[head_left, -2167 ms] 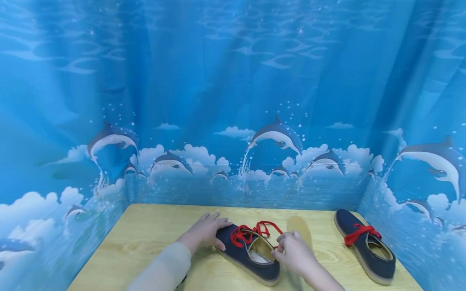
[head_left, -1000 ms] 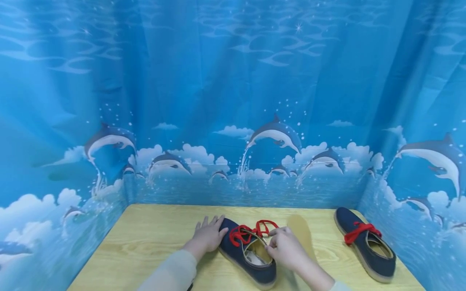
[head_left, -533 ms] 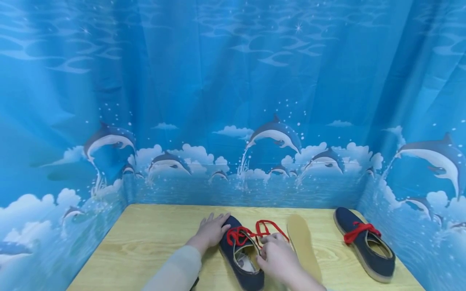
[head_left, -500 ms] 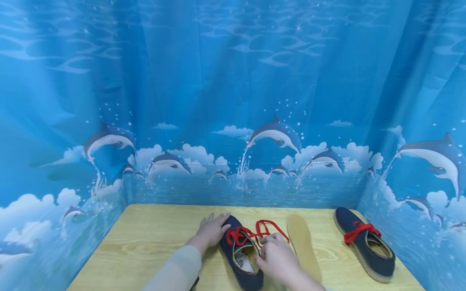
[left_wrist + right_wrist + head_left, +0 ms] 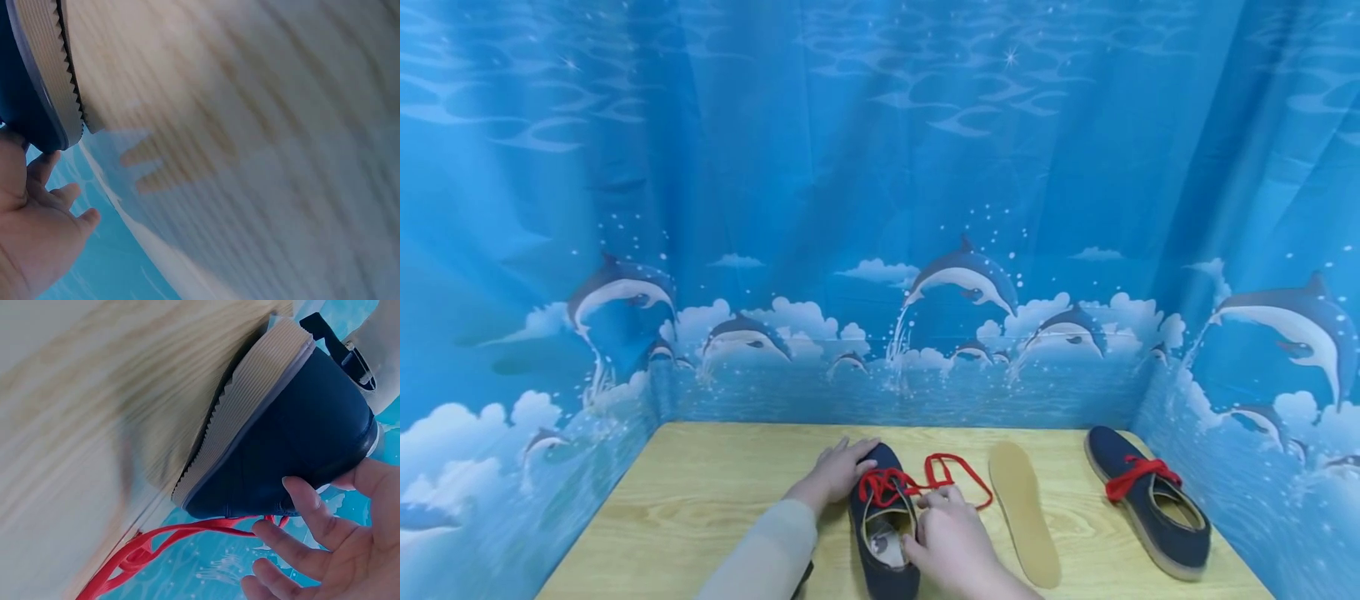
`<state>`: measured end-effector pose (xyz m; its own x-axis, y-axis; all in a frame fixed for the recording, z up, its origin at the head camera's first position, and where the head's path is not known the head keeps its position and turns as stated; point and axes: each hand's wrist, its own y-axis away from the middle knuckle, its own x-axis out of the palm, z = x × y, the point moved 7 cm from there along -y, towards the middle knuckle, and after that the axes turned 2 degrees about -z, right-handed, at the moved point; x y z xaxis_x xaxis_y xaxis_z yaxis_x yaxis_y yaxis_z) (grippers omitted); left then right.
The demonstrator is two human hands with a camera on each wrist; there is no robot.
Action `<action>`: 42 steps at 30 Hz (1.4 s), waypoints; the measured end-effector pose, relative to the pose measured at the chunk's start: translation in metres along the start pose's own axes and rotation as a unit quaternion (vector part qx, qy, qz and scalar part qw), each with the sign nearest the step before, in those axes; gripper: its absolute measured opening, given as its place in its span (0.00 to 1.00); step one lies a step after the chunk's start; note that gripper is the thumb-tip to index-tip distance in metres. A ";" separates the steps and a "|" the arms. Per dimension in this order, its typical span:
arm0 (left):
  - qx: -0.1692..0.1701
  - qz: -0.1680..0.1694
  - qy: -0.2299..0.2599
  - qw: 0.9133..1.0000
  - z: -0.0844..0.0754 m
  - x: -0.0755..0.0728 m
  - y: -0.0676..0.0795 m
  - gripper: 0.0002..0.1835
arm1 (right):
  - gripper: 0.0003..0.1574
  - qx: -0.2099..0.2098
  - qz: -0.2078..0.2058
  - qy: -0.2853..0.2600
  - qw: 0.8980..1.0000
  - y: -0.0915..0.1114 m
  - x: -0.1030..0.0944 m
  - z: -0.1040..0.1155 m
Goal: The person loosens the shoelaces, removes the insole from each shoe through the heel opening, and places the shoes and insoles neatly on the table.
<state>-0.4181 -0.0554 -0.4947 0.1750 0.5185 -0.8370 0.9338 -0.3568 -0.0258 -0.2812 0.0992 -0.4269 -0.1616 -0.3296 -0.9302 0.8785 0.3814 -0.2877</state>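
A navy shoe (image 5: 891, 575) with red laces (image 5: 883, 486) stands upright on the wooden table, toe pointing away. Something whitish shows inside its opening. My left hand (image 5: 837, 475) holds the toe from the left, and the left wrist view shows its fingers (image 5: 44, 167) at the toe's front. At the right side of the opening, my right hand (image 5: 953, 533) pinches the collar, thumb at the inside and fingers along the outer side. The right wrist view shows these fingers (image 5: 315, 519) against the navy side (image 5: 269, 456). A loose lace loop lies beyond the right hand.
A tan insole (image 5: 1024, 512) lies flat to the right of the hands. Another navy shoe (image 5: 1150, 504), its red laces tied, stands at the table's right edge. A blue dolphin-print curtain (image 5: 880, 208) surrounds the wooden table (image 5: 685, 517) behind and at the sides.
The shoe has turned from slanting to nearly straight, its heel swinging left. Both hands stay on it, the right hand moving left with the collar. More of the insole now shows.
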 end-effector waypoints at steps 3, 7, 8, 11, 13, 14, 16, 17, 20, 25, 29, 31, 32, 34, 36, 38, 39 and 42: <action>0.004 0.001 0.000 1.000 -0.001 -0.001 -0.001 0.28 | 0.28 0.004 0.001 0.004 1.000 -0.001 0.001 0.001; -0.002 0.008 -0.004 1.000 -0.001 -0.003 -0.001 0.28 | 0.28 0.006 0.001 0.003 1.000 -0.003 0.002 0.003; -0.006 0.010 -0.005 1.000 -0.001 -0.004 -0.001 0.28 | 0.28 0.006 0.003 0.002 1.000 -0.003 0.003 0.004; -0.027 0.010 -0.003 1.000 0.002 -0.004 0.000 0.28 | 0.29 0.009 0.007 -0.003 1.000 -0.005 0.005 0.005; -0.038 0.008 -0.005 0.999 0.003 -0.004 0.000 0.28 | 0.29 0.013 0.011 -0.005 1.000 -0.006 0.007 0.005; -0.042 0.008 -0.007 0.999 0.003 -0.004 0.000 0.28 | 0.29 0.014 0.012 -0.006 1.000 -0.006 0.008 0.005; -0.045 0.007 -0.012 0.999 0.003 -0.004 0.000 0.28 | 0.29 0.017 0.014 -0.008 1.000 -0.006 0.008 0.005; -0.042 0.007 -0.014 0.999 0.003 -0.004 -0.001 0.28 | 0.29 0.019 0.016 -0.009 1.000 -0.006 0.008 0.005; -0.032 -0.002 -0.017 0.999 0.003 -0.004 -0.002 0.28 | 0.29 0.022 0.016 -0.001 1.000 -0.005 0.006 0.004; -0.012 -0.060 -0.035 0.998 0.003 -0.012 -0.002 0.27 | 0.28 0.024 0.000 0.010 1.000 -0.002 0.000 0.001; -0.016 -0.101 -0.035 0.994 0.000 -0.020 0.006 0.24 | 0.25 0.030 -0.007 0.001 1.000 0.000 -0.006 -0.003; -0.019 -0.112 -0.036 0.993 -0.004 -0.023 0.012 0.23 | 0.25 0.033 -0.005 -0.008 0.999 0.001 -0.010 -0.005; -0.019 -0.117 -0.037 0.992 -0.006 -0.024 0.015 0.22 | 0.25 0.034 -0.003 -0.012 0.999 0.001 -0.011 -0.006; -0.020 -0.125 -0.040 0.991 -0.010 -0.027 0.022 0.22 | 0.24 0.036 0.005 -0.021 0.999 0.001 -0.014 -0.007; -0.020 -0.132 -0.039 0.990 -0.014 -0.030 0.030 0.21 | 0.23 0.038 0.013 -0.028 0.999 0.001 -0.016 -0.009; -0.020 -0.140 -0.040 0.989 -0.016 -0.032 0.038 0.21 | 0.22 0.038 0.020 -0.029 0.999 0.001 -0.019 -0.009; -0.018 -0.145 -0.042 0.988 -0.018 -0.034 0.042 0.21 | 0.22 0.037 0.021 -0.028 0.999 0.001 -0.020 -0.010; -0.014 -0.159 -0.050 0.986 -0.021 -0.038 0.052 0.21 | 0.20 0.032 0.015 -0.022 0.999 0.001 -0.026 -0.010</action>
<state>-0.3699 -0.0772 -0.4527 -0.1575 0.5212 -0.8388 0.9451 -0.1666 -0.2810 -0.2807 0.1167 -0.4055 -0.1161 -0.3560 -0.9272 0.9097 0.3367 -0.2432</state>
